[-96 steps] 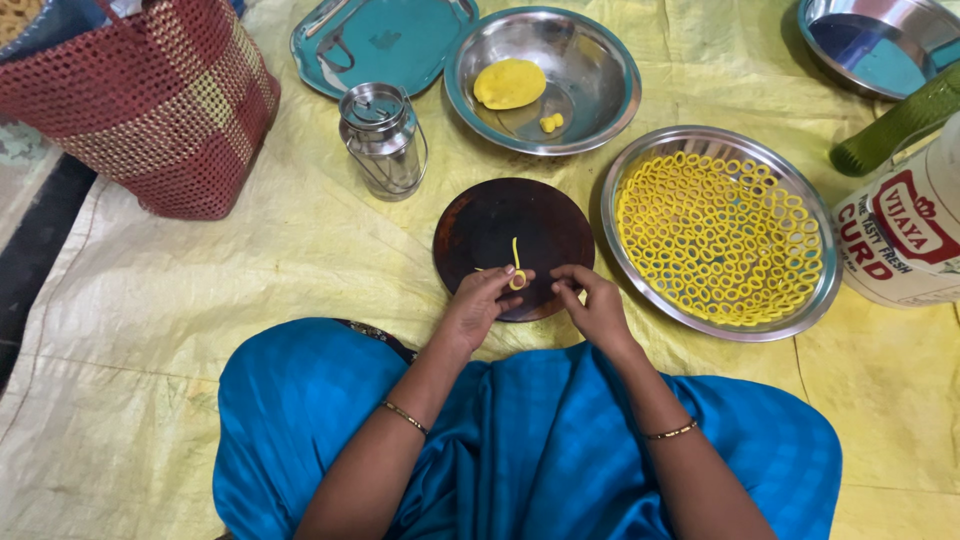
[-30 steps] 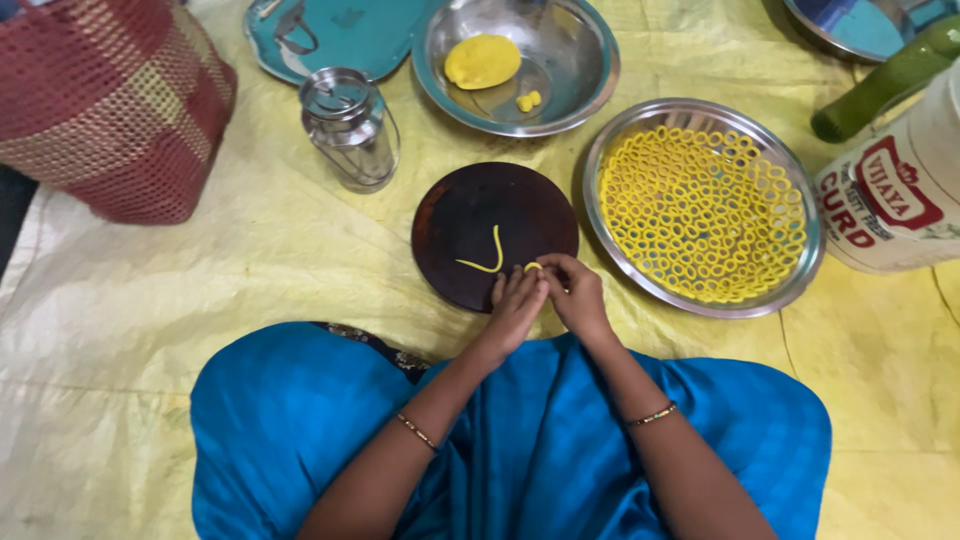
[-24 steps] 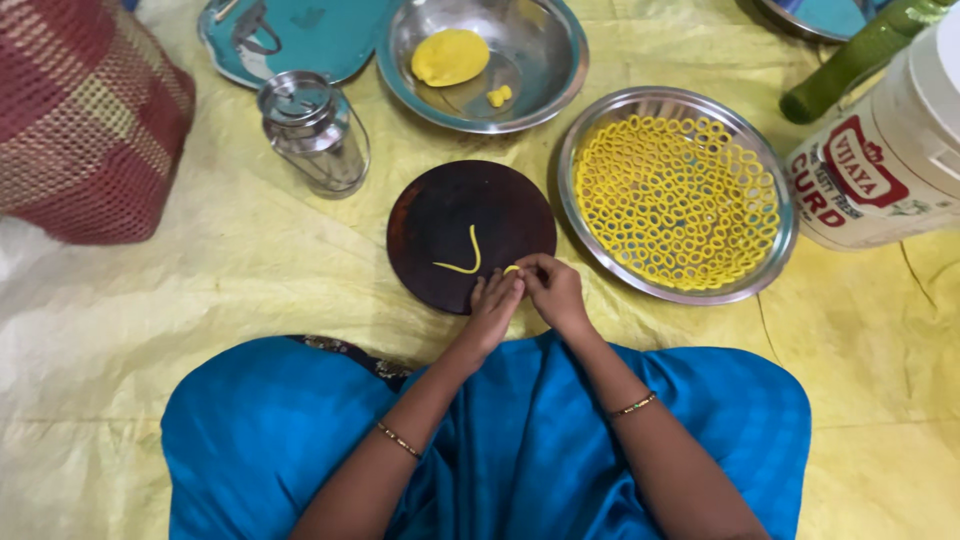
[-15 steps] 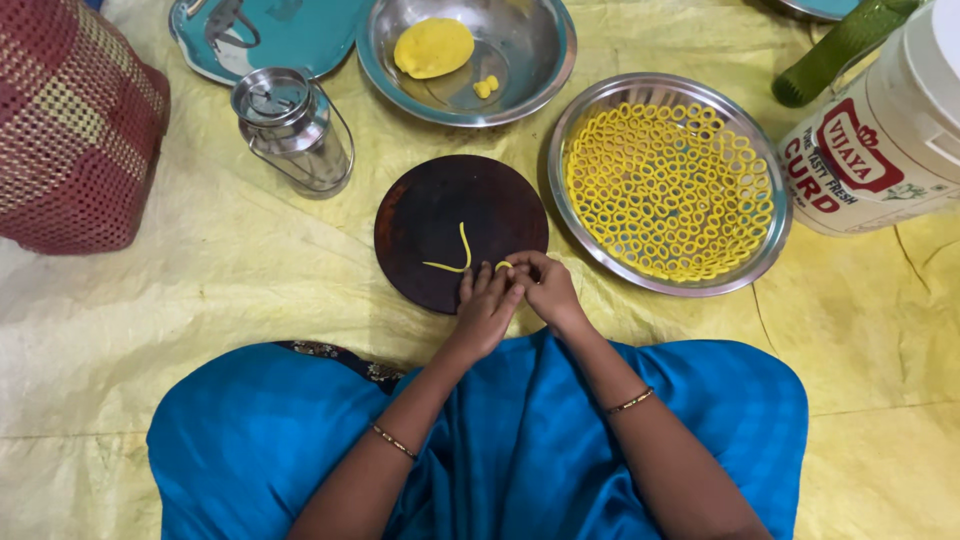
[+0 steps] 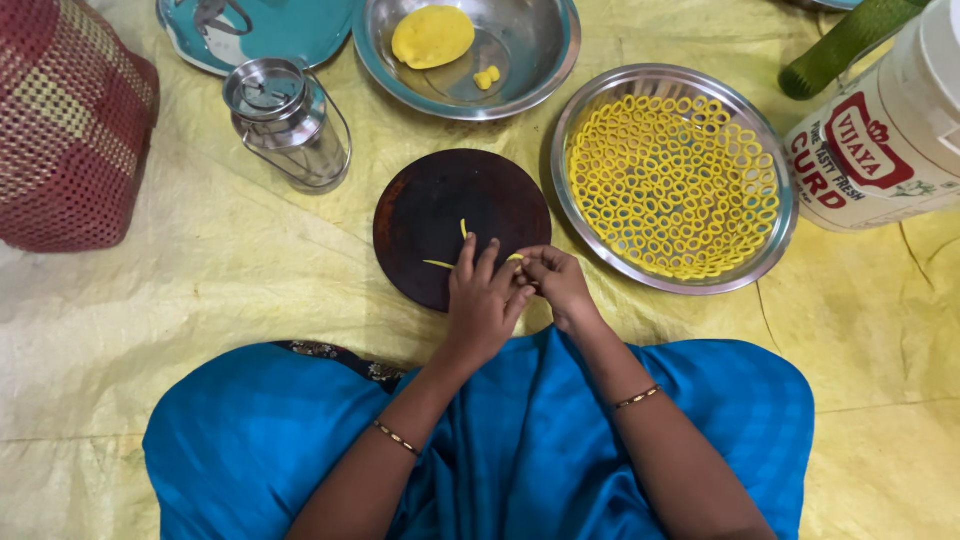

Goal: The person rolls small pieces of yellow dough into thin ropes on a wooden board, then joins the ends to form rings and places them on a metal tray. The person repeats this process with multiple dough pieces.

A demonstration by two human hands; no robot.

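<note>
Sitting on a yellow sheet (image 5: pixel 200 290), a person in blue cloth is working over a dark round board (image 5: pixel 440 215). Far to the left a red woven basket (image 5: pixel 60 130) is lying, and a small steel can (image 5: pixel 290 125) is standing next to it. Behind the board a steel bowl (image 5: pixel 540 60) is holding a yellow dough ball (image 5: pixel 432 36).

On the board a thin dough string (image 5: pixel 452 250) is lying, soft and bendy. It looks very light and easy to tear, so it is probably best held gently near its end. The left hand (image 5: pixel 485 300) is resting on the string with its fingers laid flat and close together. The right hand (image 5: pixel 555 285) is pinching the end of the string between thumb and fingertips, touching the left hand.

To the right a steel plate (image 5: pixel 775 255) is carrying many dough rings (image 5: pixel 670 185). A white tub (image 5: pixel 885 140) and a green bottle (image 5: pixel 840 45) are standing far right.
</note>
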